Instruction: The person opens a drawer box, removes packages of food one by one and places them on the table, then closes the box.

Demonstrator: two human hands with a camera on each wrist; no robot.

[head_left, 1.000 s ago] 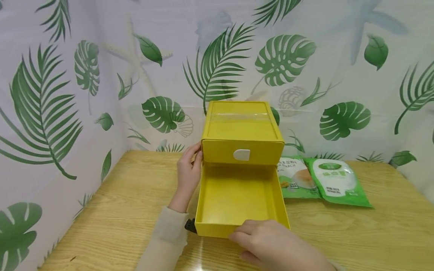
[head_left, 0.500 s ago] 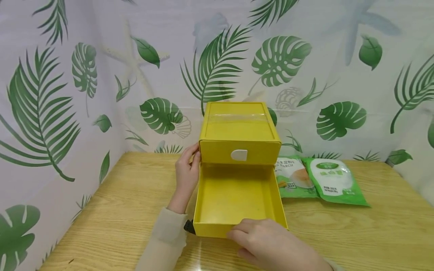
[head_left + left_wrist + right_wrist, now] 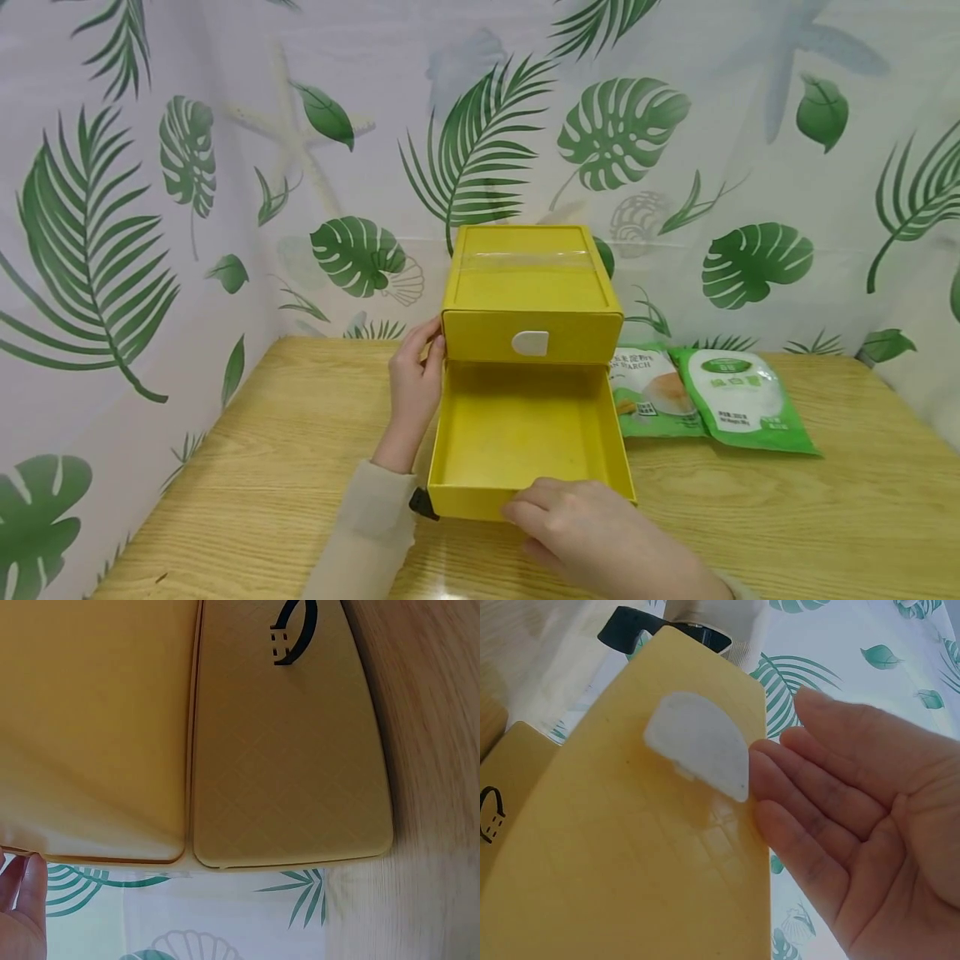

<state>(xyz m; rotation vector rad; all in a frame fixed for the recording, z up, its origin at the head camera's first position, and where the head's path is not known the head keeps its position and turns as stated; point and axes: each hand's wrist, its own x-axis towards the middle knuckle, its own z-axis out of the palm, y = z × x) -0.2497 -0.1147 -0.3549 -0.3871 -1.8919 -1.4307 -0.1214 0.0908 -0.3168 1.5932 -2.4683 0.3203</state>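
Note:
A yellow two-tier drawer box (image 3: pixel 528 290) stands mid-table. Its upper drawer is closed, with a white pull tab (image 3: pixel 530 342) on the front. The lower drawer (image 3: pixel 472 502) is slid well out and shows a bare inside. My left hand (image 3: pixel 415 375) rests against the left side of the upper tier, thumb near its front edge. At the lower drawer's front, my right hand (image 3: pixel 585 529) touches the rim with its fingers. The right wrist view shows these fingertips beside the drawer's white tab (image 3: pixel 701 742), thumb held apart from the panel.
Two green-and-white packets, a starch bag (image 3: pixel 652 396) and another bag (image 3: pixel 750 400), lie to the right of the box. A leaf-printed cloth (image 3: pixel 480 125) hangs behind the wooden table (image 3: pixel 300 450). A black device (image 3: pixel 423 503) is by the left sleeve.
The lower drawer's front edge and my right hand have shifted very slightly toward the box. My left hand keeps its place on the side. The packets stay put.

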